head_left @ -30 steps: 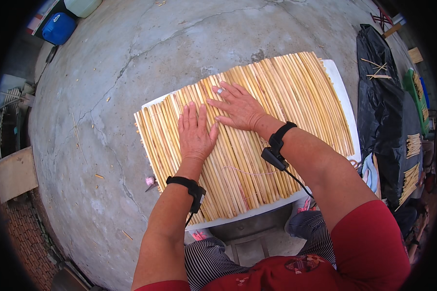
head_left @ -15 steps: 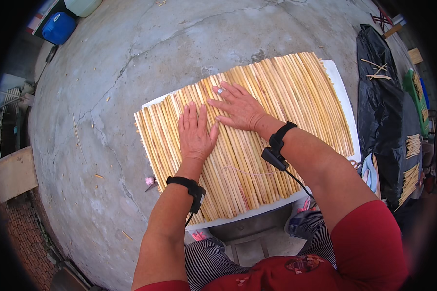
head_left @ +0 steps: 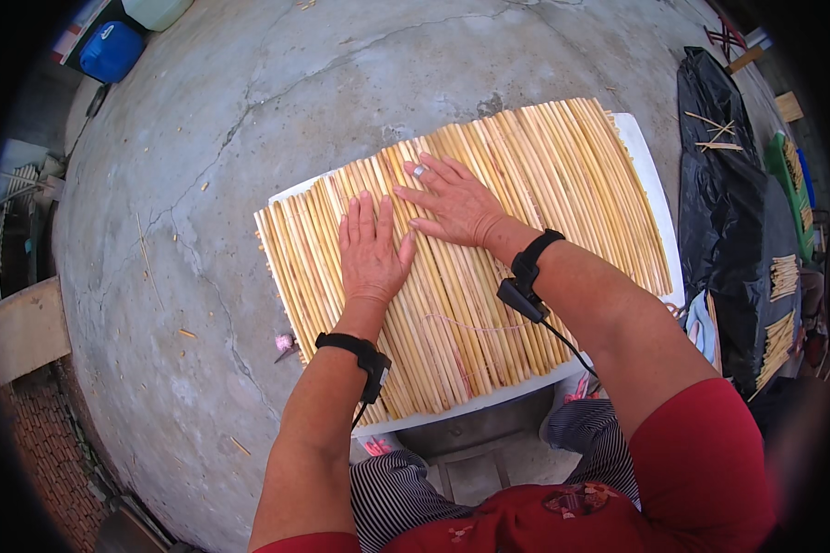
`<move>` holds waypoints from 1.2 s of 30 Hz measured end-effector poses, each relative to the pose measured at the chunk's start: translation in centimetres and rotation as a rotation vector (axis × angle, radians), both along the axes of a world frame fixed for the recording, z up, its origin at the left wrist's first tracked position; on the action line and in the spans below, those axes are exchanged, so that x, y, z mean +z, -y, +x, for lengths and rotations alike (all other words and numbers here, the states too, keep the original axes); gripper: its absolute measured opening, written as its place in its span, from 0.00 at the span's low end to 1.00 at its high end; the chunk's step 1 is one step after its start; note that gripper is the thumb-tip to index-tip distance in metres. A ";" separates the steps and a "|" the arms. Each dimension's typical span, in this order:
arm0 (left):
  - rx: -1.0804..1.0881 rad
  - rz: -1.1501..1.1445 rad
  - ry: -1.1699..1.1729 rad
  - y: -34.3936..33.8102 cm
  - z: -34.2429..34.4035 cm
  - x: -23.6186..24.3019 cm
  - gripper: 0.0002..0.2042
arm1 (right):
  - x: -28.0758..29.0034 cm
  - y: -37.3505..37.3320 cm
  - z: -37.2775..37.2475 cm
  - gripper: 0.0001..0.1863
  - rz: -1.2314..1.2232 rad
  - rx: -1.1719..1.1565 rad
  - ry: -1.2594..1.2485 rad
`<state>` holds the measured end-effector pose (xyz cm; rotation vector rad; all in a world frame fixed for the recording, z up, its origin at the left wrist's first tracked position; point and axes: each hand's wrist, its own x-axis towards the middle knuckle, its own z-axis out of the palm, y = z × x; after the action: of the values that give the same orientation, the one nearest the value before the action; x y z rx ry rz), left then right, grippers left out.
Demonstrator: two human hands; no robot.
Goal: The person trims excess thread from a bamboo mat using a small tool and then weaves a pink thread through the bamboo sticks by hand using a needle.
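Observation:
A wide mat of pale yellow plant stalks (head_left: pixel 563 175), laid side by side, covers most of a white board (head_left: pixel 653 180) in front of me. My left hand (head_left: pixel 374 256) lies flat on the stalks left of the middle, its fingers stretched toward the far edge. Close beside it, my right hand (head_left: pixel 456 207) rests on the mat with fingers spread and a ring on one of them. Neither hand grips anything. A thin pinkish thread (head_left: pixel 480 326) runs across the stalks nearer to me, below my right forearm.
A small pink bundle (head_left: pixel 284 342) lies on the concrete floor (head_left: pixel 194 120) by the mat's left edge. Black plastic sheeting (head_left: pixel 724 212) at the right carries loose stalks and bunches (head_left: pixel 776 348). A blue drum (head_left: pixel 112 52) stands far left. A wooden board (head_left: pixel 29 330) leans at the left.

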<state>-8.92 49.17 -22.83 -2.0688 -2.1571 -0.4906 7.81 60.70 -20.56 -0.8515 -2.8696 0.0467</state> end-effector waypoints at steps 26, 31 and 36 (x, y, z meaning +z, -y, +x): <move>0.000 0.006 -0.001 0.0 0.1 0.1 0.31 | -0.1 0.0 0.1 0.32 0.026 0.007 -0.007; 0.001 0.007 0.001 0.0 0.1 0.2 0.31 | 0.0 -0.1 0.1 0.32 0.016 0.009 -0.006; 0.008 -0.003 -0.005 0.0 0.2 0.2 0.31 | 0.0 -0.1 0.1 0.32 0.015 0.004 0.003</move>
<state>-8.76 49.21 -22.62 -2.0605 -2.1640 -0.4811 7.87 60.82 -20.60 -0.8444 -2.8708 0.0249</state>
